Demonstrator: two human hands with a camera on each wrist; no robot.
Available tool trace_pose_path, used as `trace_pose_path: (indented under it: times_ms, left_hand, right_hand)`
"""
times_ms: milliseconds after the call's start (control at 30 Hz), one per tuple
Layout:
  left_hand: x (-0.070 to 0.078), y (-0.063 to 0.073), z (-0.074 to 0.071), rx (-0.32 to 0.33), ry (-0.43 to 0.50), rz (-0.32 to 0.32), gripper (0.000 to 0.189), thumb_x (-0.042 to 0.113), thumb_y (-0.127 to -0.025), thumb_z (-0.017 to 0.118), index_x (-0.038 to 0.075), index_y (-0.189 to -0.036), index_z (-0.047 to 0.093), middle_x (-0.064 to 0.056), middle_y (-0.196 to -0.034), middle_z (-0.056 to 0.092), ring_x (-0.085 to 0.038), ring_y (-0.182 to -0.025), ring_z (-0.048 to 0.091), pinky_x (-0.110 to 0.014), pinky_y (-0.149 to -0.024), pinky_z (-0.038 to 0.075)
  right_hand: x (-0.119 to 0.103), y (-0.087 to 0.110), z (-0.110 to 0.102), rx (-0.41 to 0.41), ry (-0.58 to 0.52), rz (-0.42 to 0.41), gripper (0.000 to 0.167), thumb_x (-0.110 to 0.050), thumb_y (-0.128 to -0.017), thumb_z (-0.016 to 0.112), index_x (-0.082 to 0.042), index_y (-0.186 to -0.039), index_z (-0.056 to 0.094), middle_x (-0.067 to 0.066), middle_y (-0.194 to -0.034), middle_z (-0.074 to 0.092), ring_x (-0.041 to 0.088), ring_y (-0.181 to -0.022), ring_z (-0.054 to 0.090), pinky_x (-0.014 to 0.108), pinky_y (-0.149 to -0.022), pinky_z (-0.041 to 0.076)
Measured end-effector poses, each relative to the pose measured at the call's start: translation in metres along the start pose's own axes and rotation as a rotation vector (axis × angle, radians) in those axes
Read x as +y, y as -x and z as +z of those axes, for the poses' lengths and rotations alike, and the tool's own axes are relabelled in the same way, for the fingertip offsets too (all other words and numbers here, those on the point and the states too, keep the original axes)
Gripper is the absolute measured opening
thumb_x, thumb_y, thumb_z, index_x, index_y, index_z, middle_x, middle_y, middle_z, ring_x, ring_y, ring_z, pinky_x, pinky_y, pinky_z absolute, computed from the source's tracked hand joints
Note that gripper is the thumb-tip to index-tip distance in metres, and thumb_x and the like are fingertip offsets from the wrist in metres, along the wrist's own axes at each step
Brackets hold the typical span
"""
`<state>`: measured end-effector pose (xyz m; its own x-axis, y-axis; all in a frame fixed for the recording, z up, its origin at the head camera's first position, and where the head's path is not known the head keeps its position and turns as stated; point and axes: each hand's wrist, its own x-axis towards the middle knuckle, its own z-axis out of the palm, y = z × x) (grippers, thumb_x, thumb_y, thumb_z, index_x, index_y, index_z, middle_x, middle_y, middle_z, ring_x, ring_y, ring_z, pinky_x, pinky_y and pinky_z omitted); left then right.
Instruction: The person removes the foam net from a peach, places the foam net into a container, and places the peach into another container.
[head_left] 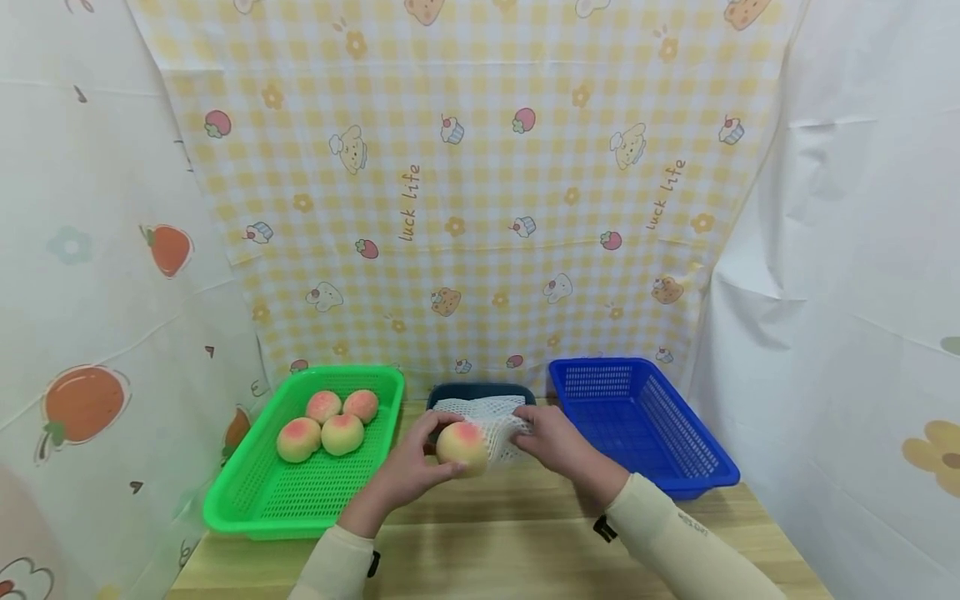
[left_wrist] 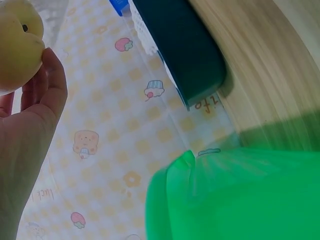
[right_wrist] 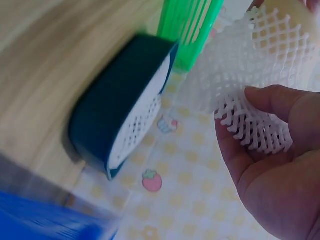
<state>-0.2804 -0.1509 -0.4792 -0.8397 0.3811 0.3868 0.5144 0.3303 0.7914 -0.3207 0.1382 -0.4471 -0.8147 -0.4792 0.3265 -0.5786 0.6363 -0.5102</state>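
A yellow peach with a pink top (head_left: 461, 447) is gripped by my left hand (head_left: 411, 468) above the middle of the table. My right hand (head_left: 557, 442) pinches a white foam fruit net (right_wrist: 235, 80) between thumb and fingers. In the right wrist view, the net's far end lies over part of the peach (right_wrist: 290, 17). Behind both hands stands a dark teal bin (left_wrist: 187, 50) with more white foam nets (head_left: 480, 407) in it. The left wrist view shows the peach (left_wrist: 19, 45) at its edge, held by the fingertips.
On the left a green basket (head_left: 232, 518) holds several peaches (head_left: 342, 434). A blue basket (head_left: 622, 425) sits on the right. All stand on a wooden table (head_left: 480, 550), with a checked cloth (head_left: 480, 183) hanging behind.
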Motion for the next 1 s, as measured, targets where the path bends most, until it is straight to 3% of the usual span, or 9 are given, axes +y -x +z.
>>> trace_pose_path:
  times_ms: [133, 300, 467, 667, 833, 1000]
  left_hand:
    - [0.000, 0.001, -0.004, 0.014, 0.004, -0.027, 0.063, 0.029, -0.094, 0.091, 0.018, -0.148, 0.060, -0.003, -0.142, 0.061, -0.028, -0.125, 0.061, -0.040, -0.098, 0.057]
    - [0.001, 0.002, -0.007, 0.021, 0.007, -0.045, 0.061, 0.028, -0.095, 0.091, 0.017, -0.147, 0.061, -0.005, -0.142, 0.062, -0.024, -0.125, 0.061, -0.042, -0.100, 0.056]
    - [0.001, 0.004, -0.009, 0.023, 0.018, -0.039, 0.062, 0.027, -0.095, 0.090, 0.015, -0.148, 0.061, -0.008, -0.143, 0.062, -0.025, -0.125, 0.062, -0.043, -0.100, 0.056]
    - [-0.001, 0.005, -0.011, 0.038, 0.012, -0.069, 0.064, 0.029, -0.093, 0.092, 0.020, -0.148, 0.061, -0.001, -0.142, 0.064, -0.024, -0.125, 0.063, -0.044, -0.102, 0.055]
    - [-0.002, 0.005, -0.012, 0.043, 0.002, -0.070, 0.065, 0.030, -0.093, 0.092, 0.020, -0.149, 0.060, -0.001, -0.142, 0.063, -0.022, -0.125, 0.062, -0.045, -0.103, 0.055]
    - [-0.001, 0.005, -0.012, 0.033, 0.004, -0.060, 0.066, 0.031, -0.095, 0.091, 0.016, -0.150, 0.059, -0.003, -0.143, 0.063, -0.025, -0.126, 0.062, -0.046, -0.103, 0.056]
  right_hand:
    - [0.007, -0.016, -0.006, 0.009, 0.005, 0.075, 0.014, -0.006, -0.102, 0.078, -0.013, -0.097, 0.068, -0.007, -0.072, 0.056, 0.008, -0.060, 0.044, 0.029, -0.061, 0.042]
    - [0.017, -0.034, -0.006, 0.069, 0.040, 0.083, 0.008, -0.005, -0.101, 0.079, -0.010, -0.100, 0.073, -0.003, -0.081, 0.069, 0.011, -0.065, 0.056, 0.033, -0.062, 0.050]
    - [0.020, -0.045, -0.005, 0.091, 0.079, 0.086, 0.008, -0.006, -0.101, 0.079, -0.010, -0.101, 0.072, 0.000, -0.086, 0.072, 0.013, -0.070, 0.059, 0.036, -0.066, 0.054]
    - [0.023, -0.059, -0.005, 0.088, 0.109, 0.106, 0.011, -0.006, -0.100, 0.080, -0.008, -0.109, 0.075, 0.004, -0.097, 0.078, 0.015, -0.079, 0.065, 0.040, -0.074, 0.059]
    - [0.029, -0.072, -0.005, 0.086, 0.136, 0.138, 0.008, -0.007, -0.101, 0.079, -0.007, -0.107, 0.074, 0.005, -0.094, 0.074, 0.017, -0.077, 0.061, 0.039, -0.074, 0.057]
    - [0.033, -0.085, -0.003, 0.081, 0.206, 0.125, 0.019, -0.005, -0.102, 0.077, -0.006, -0.121, 0.073, 0.008, -0.101, 0.075, 0.021, -0.082, 0.065, 0.043, -0.078, 0.059]
